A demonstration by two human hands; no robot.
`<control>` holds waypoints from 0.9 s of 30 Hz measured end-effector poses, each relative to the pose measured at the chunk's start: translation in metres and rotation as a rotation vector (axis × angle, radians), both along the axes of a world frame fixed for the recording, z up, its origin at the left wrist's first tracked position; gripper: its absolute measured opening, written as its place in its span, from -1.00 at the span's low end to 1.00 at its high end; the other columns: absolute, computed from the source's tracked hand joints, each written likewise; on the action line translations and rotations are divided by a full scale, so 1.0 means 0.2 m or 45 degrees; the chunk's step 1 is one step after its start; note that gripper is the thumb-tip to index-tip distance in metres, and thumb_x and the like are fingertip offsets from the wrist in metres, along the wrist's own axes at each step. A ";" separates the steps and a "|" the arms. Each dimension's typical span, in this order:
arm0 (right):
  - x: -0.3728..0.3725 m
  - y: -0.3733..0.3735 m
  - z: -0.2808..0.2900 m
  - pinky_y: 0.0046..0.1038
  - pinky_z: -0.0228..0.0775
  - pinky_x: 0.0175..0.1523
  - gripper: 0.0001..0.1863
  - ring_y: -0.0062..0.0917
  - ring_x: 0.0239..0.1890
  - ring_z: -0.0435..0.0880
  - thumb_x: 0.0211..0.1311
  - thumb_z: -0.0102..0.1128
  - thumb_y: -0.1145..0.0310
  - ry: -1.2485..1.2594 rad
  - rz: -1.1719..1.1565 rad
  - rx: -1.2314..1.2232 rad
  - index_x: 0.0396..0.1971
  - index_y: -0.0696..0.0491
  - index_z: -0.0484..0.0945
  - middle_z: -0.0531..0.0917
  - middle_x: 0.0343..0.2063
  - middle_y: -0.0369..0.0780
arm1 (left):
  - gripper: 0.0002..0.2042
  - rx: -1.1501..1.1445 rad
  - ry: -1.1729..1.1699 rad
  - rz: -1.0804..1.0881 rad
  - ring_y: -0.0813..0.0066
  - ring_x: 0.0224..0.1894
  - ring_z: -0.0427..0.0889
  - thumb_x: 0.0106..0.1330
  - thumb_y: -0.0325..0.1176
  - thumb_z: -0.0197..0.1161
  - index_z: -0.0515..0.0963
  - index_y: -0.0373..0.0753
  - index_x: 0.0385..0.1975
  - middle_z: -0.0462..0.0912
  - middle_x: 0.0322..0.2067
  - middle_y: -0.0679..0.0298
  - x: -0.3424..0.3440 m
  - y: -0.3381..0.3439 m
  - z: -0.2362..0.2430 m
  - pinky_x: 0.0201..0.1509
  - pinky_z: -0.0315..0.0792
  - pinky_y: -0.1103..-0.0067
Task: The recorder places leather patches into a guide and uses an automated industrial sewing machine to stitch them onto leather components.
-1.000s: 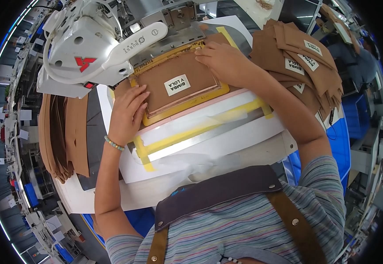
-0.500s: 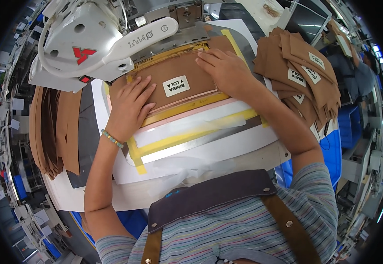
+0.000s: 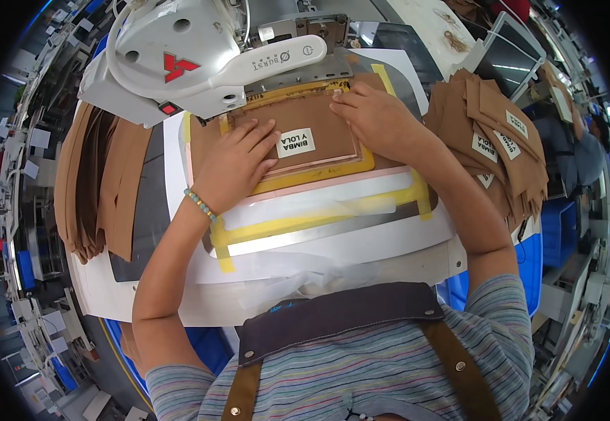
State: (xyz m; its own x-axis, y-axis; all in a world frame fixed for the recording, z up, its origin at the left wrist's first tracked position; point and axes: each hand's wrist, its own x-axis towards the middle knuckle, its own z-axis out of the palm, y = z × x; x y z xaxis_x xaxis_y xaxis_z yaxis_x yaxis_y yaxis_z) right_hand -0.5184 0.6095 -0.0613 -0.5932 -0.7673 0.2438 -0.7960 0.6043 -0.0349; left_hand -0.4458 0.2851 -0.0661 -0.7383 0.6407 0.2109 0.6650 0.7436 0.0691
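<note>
A brown fabric panel (image 3: pixel 263 112) with a white printed label (image 3: pixel 296 142) lies flat under a yellow rectangular clamp frame (image 3: pixel 319 177). My left hand (image 3: pixel 238 160) rests palm down on the panel's left part, its fingers stretched out and their tips close to the label. At the frame's upper right corner, the fingertips of my right hand (image 3: pixel 376 121) touch the inner edge; the fingers are extended and nothing shows between them. Just beyond both hands stands the white head of a sewing machine (image 3: pixel 179 59), with a metal clamp arm (image 3: pixel 305 77) along the frame's far side.
Stacked brown pieces (image 3: pixel 112 189) stand at the left. A pile of labelled brown panels (image 3: pixel 477 126) lies at the right, near a dark screen (image 3: pixel 508 56). Yellow tape (image 3: pixel 319 217) borders the white sheet below the frame. A blue bin (image 3: pixel 529 270) sits lower right.
The whole view has shifted and tilted slightly. My left fingers have slid right, nearer the label. My right fingers lie closer together at the corner.
</note>
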 end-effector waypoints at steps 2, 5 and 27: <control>0.00 -0.02 0.01 -0.34 0.54 0.30 -0.58 -0.32 0.20 0.58 0.23 0.31 0.51 -0.007 -0.003 -0.004 0.12 0.16 0.68 0.70 0.17 -0.21 | -0.50 0.023 -0.026 0.007 0.05 0.42 0.46 0.40 -0.32 0.36 0.54 -0.22 0.33 0.49 0.43 0.17 0.00 0.01 0.00 0.47 0.36 0.24; 0.01 -0.05 0.03 -0.35 0.54 0.29 -0.58 -0.33 0.19 0.58 0.21 0.33 0.51 -0.009 0.015 0.028 0.11 0.14 0.69 0.70 0.18 -0.23 | -0.52 0.055 -0.053 0.010 0.04 0.42 0.45 0.42 -0.33 0.35 0.54 -0.22 0.33 0.50 0.42 0.16 0.00 0.03 0.00 0.51 0.33 0.22; -0.02 -0.36 -0.01 -0.41 0.61 0.13 -0.59 -0.38 0.04 0.61 0.09 0.34 0.51 0.038 0.164 -0.004 0.01 0.10 0.74 0.76 0.03 -0.31 | -0.60 0.088 -0.010 -0.025 0.03 0.40 0.46 0.51 -0.28 0.25 0.56 -0.31 0.27 0.54 0.34 0.06 0.00 0.01 0.00 0.47 0.38 0.25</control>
State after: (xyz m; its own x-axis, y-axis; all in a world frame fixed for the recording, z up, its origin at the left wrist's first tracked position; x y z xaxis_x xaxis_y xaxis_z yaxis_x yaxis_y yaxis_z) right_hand -0.5228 0.5378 -0.0630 -0.4823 -0.8358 0.2623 -0.8676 0.4971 -0.0113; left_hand -0.4452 0.2866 -0.0667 -0.7276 0.6390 0.2496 0.6786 0.7238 0.1252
